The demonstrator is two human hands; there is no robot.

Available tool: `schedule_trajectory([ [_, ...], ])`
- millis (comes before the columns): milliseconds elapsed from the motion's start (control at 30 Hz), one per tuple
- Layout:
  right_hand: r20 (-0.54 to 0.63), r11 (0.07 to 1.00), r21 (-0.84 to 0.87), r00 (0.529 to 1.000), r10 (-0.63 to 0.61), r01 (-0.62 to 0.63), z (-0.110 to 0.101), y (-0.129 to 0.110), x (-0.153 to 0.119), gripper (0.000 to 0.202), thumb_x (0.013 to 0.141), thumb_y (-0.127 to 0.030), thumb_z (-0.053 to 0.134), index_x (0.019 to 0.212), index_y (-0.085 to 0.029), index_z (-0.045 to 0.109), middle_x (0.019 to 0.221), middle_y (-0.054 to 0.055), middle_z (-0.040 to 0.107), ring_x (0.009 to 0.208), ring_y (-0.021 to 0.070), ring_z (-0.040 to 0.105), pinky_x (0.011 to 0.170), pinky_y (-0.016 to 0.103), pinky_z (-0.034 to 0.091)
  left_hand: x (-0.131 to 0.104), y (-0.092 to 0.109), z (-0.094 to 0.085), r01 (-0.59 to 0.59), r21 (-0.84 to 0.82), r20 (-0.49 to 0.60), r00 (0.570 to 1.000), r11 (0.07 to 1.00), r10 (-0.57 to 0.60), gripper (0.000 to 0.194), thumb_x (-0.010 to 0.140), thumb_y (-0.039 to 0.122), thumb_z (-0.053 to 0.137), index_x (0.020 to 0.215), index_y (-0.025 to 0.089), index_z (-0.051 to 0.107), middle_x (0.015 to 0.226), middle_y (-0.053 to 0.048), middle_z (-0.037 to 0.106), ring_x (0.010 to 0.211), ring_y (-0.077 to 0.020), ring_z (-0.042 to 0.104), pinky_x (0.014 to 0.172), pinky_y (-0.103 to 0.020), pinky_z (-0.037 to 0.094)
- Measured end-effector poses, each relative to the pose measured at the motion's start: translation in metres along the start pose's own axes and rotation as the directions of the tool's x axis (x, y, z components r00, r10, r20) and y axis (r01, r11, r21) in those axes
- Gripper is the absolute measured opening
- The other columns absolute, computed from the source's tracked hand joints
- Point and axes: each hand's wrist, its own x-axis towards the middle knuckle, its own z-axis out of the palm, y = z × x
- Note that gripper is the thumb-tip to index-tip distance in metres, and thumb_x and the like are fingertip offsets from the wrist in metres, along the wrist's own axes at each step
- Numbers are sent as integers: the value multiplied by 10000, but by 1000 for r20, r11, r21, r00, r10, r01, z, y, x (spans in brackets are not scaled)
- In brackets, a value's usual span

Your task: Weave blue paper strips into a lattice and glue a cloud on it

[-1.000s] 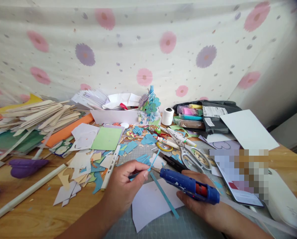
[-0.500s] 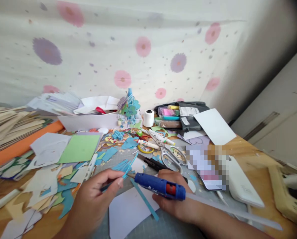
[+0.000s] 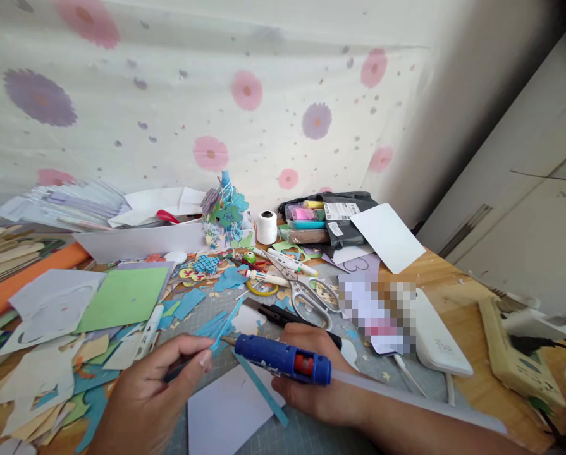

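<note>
Left hand [image 3: 157, 378]: lower left of centre, thumb and forefinger pinched together on a narrow blue strip.
Blue strip [image 3: 229, 321]: near mid-frame, one end slanting up and right from the fingertips; whether the dark piece under the fingers belongs to it, I cannot tell.
Right hand [image 3: 318, 399]: right of lower centre, wrapped around the glue gun [image 3: 283, 359].
Nozzle [image 3: 229, 340]: points left at the strip beside the pinch; contact too fine to tell.
Second strip [image 3: 264, 390]: lies across the pale sheet [image 3: 221, 411], bottom centre.
Gluing: seems the step in hand, with glue being put on the held strip; no bead shows clearly.
Next move: probably calls for a steady pinch, a light squeeze of the gun, and fingertips clear of the hot tip.
</note>
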Motion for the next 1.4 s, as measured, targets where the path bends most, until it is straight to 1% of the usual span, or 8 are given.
schedule_trajectory([
  [233,10,1000,-12,1000,5,-4,1,2,0,241,646,-182,602,561,-199,378,636,-50,394,565,102,408,536,229,322,-2,7,2,-10,-27,-37,999,1000,9,259,734,486,621,809,262,728,692,-3,708,627,-222,642,527,-269,508],
  [500,-19,1000,-12,1000,16,-16,2,0,1,274,642,-185,582,542,-209,329,593,-51,375,544,107,404,532,238,327,-1,9,3,-4,-47,-16,1000,999,3,249,734,488,628,783,263,724,683,4,697,623,-205,624,532,-253,485],
  [667,-42,1000,-22,999,13,-14,0,-2,0,283,655,-170,576,543,-216,321,574,-49,408,530,116,447,519,232,377,-6,26,5,52,-181,-60,996,982,-64,193,715,425,658,742,242,713,634,19,660,606,-179,594,540,-237,448],
  [800,-45,999,-9,998,-37,37,-1,-1,-1,234,677,-161,543,569,-228,346,563,-34,458,535,137,496,518,245,409,-8,33,7,22,-260,-54,998,965,-38,133,718,334,642,712,219,709,590,18,632,582,-165,585,552,-237,448],
  [1000,-3,999,-43,1000,-19,19,-2,-2,-2,222,690,-178,515,580,-227,328,573,-26,453,532,138,479,507,250,394,-8,30,6,32,-338,-31,999,940,-45,110,739,289,627,713,222,711,595,19,644,591,-150,590,559,-226,445],
  [1133,-1,999,-47,1000,10,-10,-4,-5,-3,221,697,-188,519,578,-225,336,575,-22,465,532,138,494,507,248,402,-6,24,7,50,-354,21,999,934,-45,115,758,297,627,751,220,712,617,14,657,603,-152,596,561,-229,451],
  [1233,1,998,-55,1000,7,-6,-4,-5,-3,214,704,-187,522,579,-225,353,585,-17,481,536,141,503,512,255,406,-7,23,7,61,-381,24,998,923,-57,122,767,307,624,768,219,708,625,14,656,613,-152,594,569,-232,447],
  [1400,-19,998,18,998,53,-53,-1,-1,-2,200,709,-223,566,573,-219,419,612,-10,499,542,144,506,503,265,407,-8,24,5,56,-349,35,998,935,-47,135,771,316,609,751,207,687,625,13,633,620,-154,574,580,-239,429],
])
